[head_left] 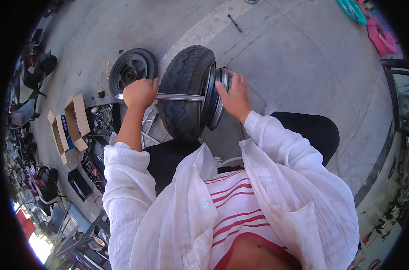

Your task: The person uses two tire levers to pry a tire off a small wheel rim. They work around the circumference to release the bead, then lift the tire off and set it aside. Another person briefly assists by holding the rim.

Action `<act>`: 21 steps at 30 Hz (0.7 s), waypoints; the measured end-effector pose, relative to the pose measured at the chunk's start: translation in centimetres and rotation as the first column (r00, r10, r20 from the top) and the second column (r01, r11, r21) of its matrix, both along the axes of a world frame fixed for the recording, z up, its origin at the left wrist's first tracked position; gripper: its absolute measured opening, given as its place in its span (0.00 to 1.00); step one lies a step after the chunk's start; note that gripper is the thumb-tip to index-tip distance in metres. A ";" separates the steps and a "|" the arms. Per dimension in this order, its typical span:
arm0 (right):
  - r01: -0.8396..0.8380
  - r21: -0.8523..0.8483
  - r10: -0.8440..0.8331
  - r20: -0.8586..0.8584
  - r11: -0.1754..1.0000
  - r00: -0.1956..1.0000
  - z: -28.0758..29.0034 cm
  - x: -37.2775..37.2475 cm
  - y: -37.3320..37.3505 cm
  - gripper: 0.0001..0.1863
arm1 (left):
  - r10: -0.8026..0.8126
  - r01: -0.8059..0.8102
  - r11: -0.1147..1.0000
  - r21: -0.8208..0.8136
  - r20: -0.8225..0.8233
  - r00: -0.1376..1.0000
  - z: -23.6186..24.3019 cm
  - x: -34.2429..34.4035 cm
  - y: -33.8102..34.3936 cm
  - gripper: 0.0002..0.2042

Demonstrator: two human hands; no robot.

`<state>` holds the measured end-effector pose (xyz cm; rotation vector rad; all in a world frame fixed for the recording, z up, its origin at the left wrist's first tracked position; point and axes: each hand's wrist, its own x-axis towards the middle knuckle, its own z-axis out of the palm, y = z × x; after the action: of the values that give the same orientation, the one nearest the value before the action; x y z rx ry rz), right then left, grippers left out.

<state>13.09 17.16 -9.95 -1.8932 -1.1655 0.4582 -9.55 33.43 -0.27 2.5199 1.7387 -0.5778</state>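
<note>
Centrally, one black tyre (pixel 175 78), treaded, standing on edge between the two hands, with a metal rim (pixel 219 105) protruding from its right side.

Left hand (pixel 140 93): closed in a fist round a flat metal bar (pixel 179 96). One end of the bar juts out left of the fist; the rest crosses the tread and ends at the rim side.

Right hand (pixel 235 95): thumb and fingers parted, laid against the rim's outer edge, to the right of the tyre.

Surface: grey paved floor (pixel 299 72), with joint lines and a paler strip. On it, beyond the left hand, one spoked wheel (pixel 143 56) lying flat; farther off, one slim dark rod (pixel 234 23).

Left side: open cardboard boxes (pixel 80 116), a dark tray of small metal parts (pixel 104 118), tangled cables (pixel 91 168); a row of scooters (pixel 33 72) at the edge.

Far right: one pink item (pixel 380 38), kind unclear, near a coiled teal hose (pixel 352 11).
</note>
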 end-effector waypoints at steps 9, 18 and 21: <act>0.269 -0.481 -0.407 -0.208 0.834 0.889 -3.1 -0.6 3.3 0.24 | 0.024 -0.027 0.999 -0.032 -0.068 0.997 1.3 2.3 -0.8 0.25; 0.229 -0.206 -0.252 -0.094 0.951 0.963 -5.7 -0.4 0.6 0.19 | -0.074 0.044 0.982 -0.184 -0.159 0.984 0.5 1.7 -2.9 0.27; 0.241 -0.218 -0.283 -0.191 0.946 0.940 -5.8 0.9 -0.4 0.19 | -0.145 0.127 0.978 -0.166 -0.101 0.984 -1.4 2.0 -3.3 0.26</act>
<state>14.03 16.72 -15.76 -2.0673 -0.7302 0.6302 -7.53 30.17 -1.66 2.5528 1.4912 -0.8467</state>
